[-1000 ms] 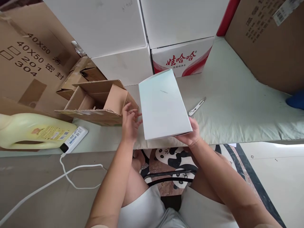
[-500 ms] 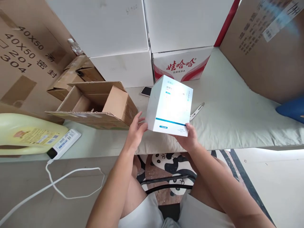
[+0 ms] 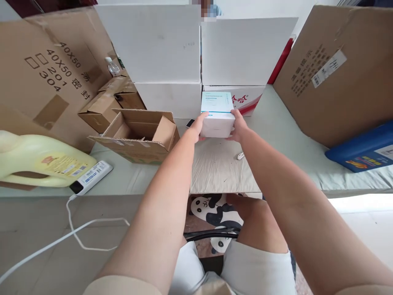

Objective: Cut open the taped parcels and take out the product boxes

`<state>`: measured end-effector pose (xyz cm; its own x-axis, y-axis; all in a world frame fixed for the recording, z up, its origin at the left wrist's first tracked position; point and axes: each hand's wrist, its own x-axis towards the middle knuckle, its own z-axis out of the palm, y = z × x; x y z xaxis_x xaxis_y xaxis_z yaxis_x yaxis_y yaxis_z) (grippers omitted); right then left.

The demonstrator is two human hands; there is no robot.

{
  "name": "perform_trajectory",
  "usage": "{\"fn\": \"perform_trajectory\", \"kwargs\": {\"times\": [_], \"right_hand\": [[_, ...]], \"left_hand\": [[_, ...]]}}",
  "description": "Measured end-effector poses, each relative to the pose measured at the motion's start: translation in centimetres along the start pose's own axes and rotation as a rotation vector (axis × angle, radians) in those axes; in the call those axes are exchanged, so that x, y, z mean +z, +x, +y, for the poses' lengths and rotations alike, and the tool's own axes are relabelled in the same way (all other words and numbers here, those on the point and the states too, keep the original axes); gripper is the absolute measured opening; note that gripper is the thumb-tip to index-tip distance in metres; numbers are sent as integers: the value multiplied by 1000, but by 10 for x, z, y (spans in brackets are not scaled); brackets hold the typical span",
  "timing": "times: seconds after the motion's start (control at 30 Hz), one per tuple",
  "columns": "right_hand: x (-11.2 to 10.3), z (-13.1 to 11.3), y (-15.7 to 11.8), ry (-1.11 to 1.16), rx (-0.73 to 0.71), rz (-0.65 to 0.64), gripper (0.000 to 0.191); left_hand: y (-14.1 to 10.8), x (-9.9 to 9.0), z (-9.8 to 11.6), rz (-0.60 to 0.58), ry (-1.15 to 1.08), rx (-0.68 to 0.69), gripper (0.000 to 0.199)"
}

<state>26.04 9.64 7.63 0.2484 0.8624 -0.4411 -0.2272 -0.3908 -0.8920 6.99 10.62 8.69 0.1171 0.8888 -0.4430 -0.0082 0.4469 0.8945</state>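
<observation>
A white box (image 3: 217, 125) with a blue stripe is held between both hands near the back of the cloth-covered table, in front of the stacked white cartons. My left hand (image 3: 199, 126) grips its left side, with the thumb on the top edge. On the right side, my right hand (image 3: 238, 126) holds it the same way. Just left of my left hand, part of a phone (image 3: 190, 123) shows. A small white tool (image 3: 240, 156) lies on the cloth below my right hand, partly covered by the forearm.
An open cardboard box (image 3: 132, 148) stands to the left, near a yellow jug (image 3: 46, 159) and a power strip (image 3: 92, 178). White cartons (image 3: 167, 100) line the back. At the right are a large brown carton (image 3: 334, 82) and a blue container (image 3: 362, 151).
Both hands have carried the white box away from my body toward the back cartons, and it is now less tilted. My left hand has closed on its side. The view has shifted upward.
</observation>
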Motion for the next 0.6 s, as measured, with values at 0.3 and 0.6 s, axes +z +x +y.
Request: {"fn": "perform_trajectory", "kwargs": {"times": [0.3, 0.6], "right_hand": [[-26, 24, -54, 100, -328, -210, 74], [-192, 9, -31, 137, -264, 543, 23]], "left_hand": [[-37, 2, -41, -120, -14, 327, 66], [-57, -24, -152, -290, 60, 267, 56]]}}
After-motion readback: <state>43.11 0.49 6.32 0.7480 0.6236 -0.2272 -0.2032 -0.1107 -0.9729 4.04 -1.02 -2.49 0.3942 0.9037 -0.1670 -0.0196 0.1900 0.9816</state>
